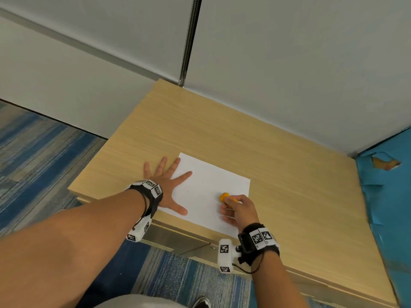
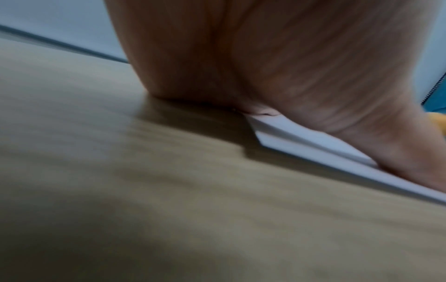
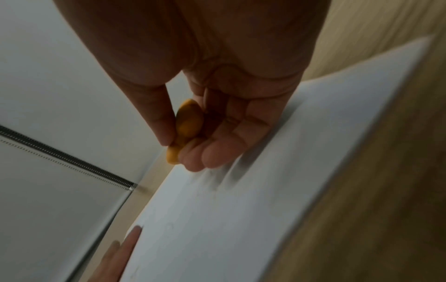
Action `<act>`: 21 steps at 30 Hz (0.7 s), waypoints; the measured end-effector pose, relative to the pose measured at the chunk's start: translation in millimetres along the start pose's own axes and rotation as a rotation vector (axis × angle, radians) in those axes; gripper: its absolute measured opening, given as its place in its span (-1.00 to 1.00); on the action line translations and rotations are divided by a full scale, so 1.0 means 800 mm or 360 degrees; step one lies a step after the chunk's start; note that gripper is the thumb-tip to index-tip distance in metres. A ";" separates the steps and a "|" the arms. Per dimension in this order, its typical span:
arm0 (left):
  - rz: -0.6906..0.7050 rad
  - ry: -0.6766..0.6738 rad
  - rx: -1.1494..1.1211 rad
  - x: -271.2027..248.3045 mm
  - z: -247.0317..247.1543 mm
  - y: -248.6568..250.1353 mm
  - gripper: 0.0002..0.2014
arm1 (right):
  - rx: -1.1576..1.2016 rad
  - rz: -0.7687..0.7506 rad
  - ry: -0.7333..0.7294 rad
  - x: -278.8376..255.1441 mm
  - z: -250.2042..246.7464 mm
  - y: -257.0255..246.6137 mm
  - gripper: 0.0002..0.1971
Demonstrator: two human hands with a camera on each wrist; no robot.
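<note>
A white sheet of paper (image 1: 209, 190) lies on the light wooden desk (image 1: 278, 174), near its front edge. My left hand (image 1: 166, 187) lies flat with fingers spread, pressing the sheet's left side; the palm (image 2: 265, 66) sits over the paper's edge (image 2: 313, 150). My right hand (image 1: 239, 210) pinches a small orange lump (image 1: 223, 197), perhaps an eraser, against the sheet's right part. In the right wrist view the thumb and fingers hold the orange lump (image 3: 188, 124) just above the paper (image 3: 265, 190). Left fingertips (image 3: 132, 236) show at the sheet's far side.
The desk stands in a corner of grey partition walls (image 1: 289, 63) with a metal joint strip (image 1: 189, 41). A blue torn covering (image 1: 384, 185) borders the desk on the right. Blue striped carpet (image 1: 40, 152) lies left and below. A drawer front (image 1: 178, 238) sits under the desk edge.
</note>
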State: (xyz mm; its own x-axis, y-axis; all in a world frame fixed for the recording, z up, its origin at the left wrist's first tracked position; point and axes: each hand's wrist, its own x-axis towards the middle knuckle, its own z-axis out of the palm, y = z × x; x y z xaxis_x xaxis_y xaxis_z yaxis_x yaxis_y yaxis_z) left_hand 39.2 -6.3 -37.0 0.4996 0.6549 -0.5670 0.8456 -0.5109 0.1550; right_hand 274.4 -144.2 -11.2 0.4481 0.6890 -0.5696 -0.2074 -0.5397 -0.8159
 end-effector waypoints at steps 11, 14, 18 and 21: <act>-0.0075 0.0064 -0.0054 -0.014 0.006 0.009 0.26 | 0.0197 -0.0092 0.0277 -0.004 -0.003 0.018 -0.89; -0.0170 0.0124 -0.0047 -0.025 0.012 0.024 0.24 | 0.0183 -0.0024 0.0240 -0.005 -0.011 0.024 -0.86; 0.0151 0.0284 0.0073 -0.027 0.010 0.051 0.10 | 0.0071 0.0029 0.0090 -0.002 -0.009 0.027 -0.86; 0.0526 0.0261 0.0176 -0.005 -0.002 0.083 0.00 | -0.0017 0.0035 0.0023 0.002 -0.008 0.023 -0.87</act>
State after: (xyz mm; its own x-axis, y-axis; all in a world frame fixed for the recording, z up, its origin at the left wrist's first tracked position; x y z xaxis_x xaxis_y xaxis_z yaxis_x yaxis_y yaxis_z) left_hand 93.5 -41.7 -23.4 0.7730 0.5204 -0.3628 0.6128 -0.7606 0.2146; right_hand 276.6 -156.2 -26.2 0.4559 0.6701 -0.5858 -0.2080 -0.5597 -0.8022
